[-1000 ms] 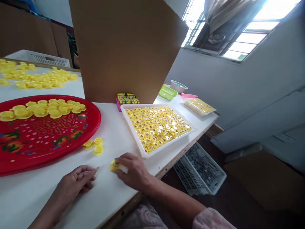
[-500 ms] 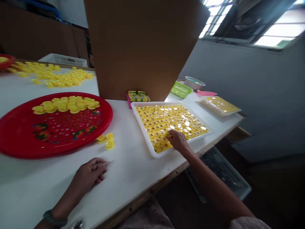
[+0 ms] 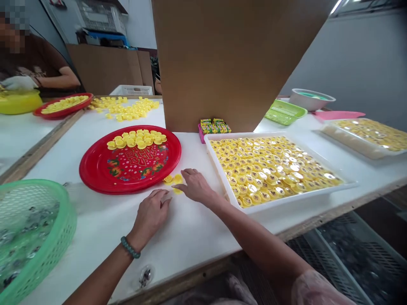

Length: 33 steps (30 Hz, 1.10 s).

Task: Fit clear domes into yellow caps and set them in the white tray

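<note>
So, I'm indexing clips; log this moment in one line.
left hand: beside loose yellow pieces | right hand: at same pieces | red tray: yellow discs toward far side | near white tray: filled

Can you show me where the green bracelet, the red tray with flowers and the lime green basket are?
Green bracelet (image 3: 130, 248): head view, its beads.
Red tray (image 3: 95, 174): head view, its bare left side.
Lime green basket (image 3: 284, 117): head view, its front wall.

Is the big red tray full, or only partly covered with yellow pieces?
Partly covered: yellow pieces crowd the far side of the red tray, leaving its printed middle bare.
</note>
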Motion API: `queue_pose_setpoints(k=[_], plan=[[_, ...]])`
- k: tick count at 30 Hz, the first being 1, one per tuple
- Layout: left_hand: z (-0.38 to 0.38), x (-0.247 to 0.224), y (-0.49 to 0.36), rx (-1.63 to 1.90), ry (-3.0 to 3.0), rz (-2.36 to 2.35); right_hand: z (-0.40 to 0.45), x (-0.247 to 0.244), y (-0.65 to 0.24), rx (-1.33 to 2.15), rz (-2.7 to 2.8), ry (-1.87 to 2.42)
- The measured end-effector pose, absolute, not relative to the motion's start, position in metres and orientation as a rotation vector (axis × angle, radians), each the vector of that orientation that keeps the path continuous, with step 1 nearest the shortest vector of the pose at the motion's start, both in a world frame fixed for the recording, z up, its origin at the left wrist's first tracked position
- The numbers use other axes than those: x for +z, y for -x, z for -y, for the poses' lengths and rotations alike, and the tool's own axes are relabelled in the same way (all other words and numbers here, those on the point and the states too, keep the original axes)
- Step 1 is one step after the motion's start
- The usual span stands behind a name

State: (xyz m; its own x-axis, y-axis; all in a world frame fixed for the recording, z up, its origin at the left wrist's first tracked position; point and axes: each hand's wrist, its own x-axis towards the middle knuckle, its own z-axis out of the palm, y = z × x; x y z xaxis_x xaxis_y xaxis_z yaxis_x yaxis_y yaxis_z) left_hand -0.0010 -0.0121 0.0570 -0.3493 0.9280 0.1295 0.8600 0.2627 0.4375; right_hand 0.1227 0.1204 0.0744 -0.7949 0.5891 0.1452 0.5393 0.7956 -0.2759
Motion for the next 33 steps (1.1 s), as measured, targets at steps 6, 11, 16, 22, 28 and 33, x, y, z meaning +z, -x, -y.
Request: queue_pose_setpoints(k=[6,11,16,22,28,33], plan=[[0.039,0.049,0.023,0.665,-1.544,-2.469,-0.124,0.051,-0.092,0.408,2.85,0.711],[0.043,0.05,0.031,0.731,-1.529,-2.433,-0.111,0.05,-0.099,0.398,2.875,0.513],[0.036,0.05,0.031,0.815,-1.669,-2.296,-0.101,0.054,-0.106,0.419,2.908,0.4],[0.039,0.055,0.023,0.831,-1.659,-2.404,-0.103,0.069,-0.13,0.472,2.597,0.496],[0.043,0.047,0.008,0.606,-1.884,-2.258,-0.114,0.062,-0.143,0.5,2.518,0.619],[0.042,0.041,0.007,0.62,-1.963,-2.23,-0.129,0.052,-0.132,0.458,2.849,0.42]])
